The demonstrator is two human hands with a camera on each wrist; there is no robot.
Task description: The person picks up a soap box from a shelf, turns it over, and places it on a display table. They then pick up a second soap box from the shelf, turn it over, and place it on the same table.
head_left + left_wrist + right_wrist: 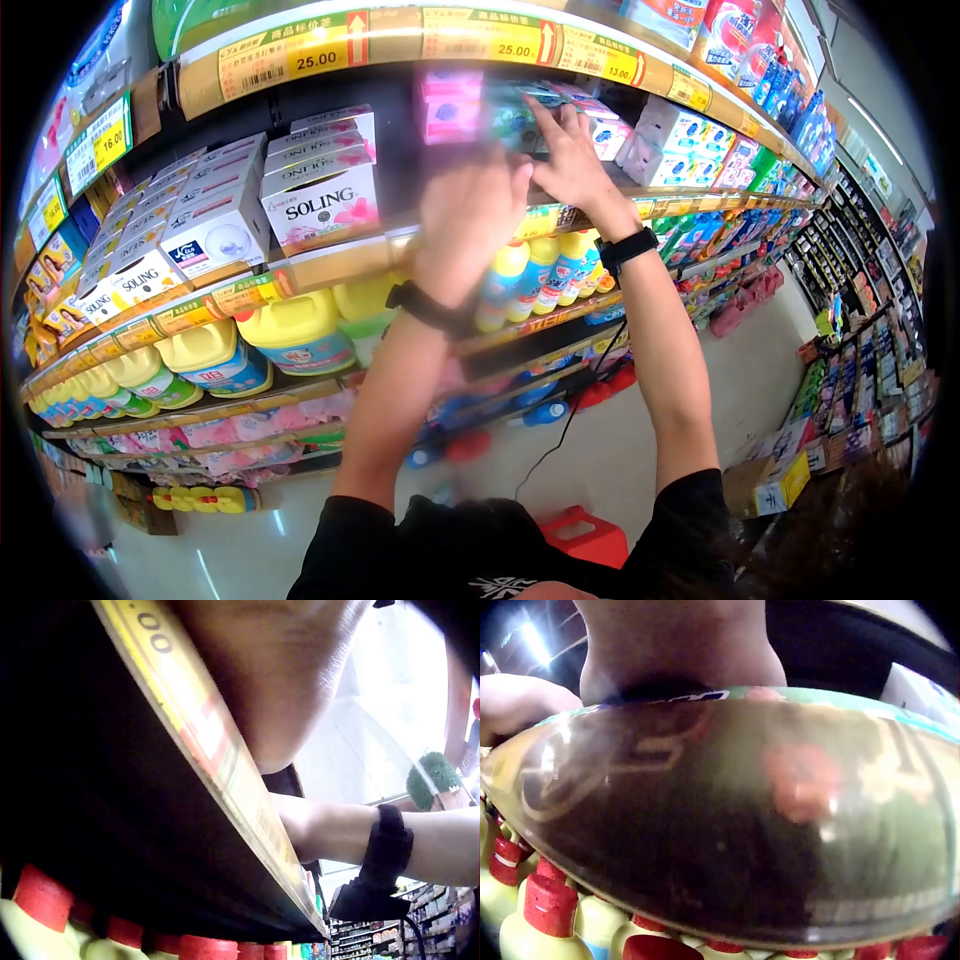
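In the head view my left hand [475,210] is motion-blurred, in front of the shelf just below the pink boxes [450,105]; its fingers cannot be made out. My right hand [575,150] reaches over the shelf edge, fingers extended onto a green see-through pack [512,118], its thumb near my left hand. White packs [605,130] lie beside it. The left wrist view has the base of my left hand [262,682] above the price strip [202,727]. Part of my right hand [679,649] shows behind the shelf edge in the right wrist view, fingers hidden.
White SOLING boxes [320,195] stand left on the same shelf. Wrapped packs [680,140] stand to the right. An upper shelf edge with price labels [490,38] runs above my hands. Yellow bottles [295,330] fill the shelf below. A red stool [585,535] stands on the floor.
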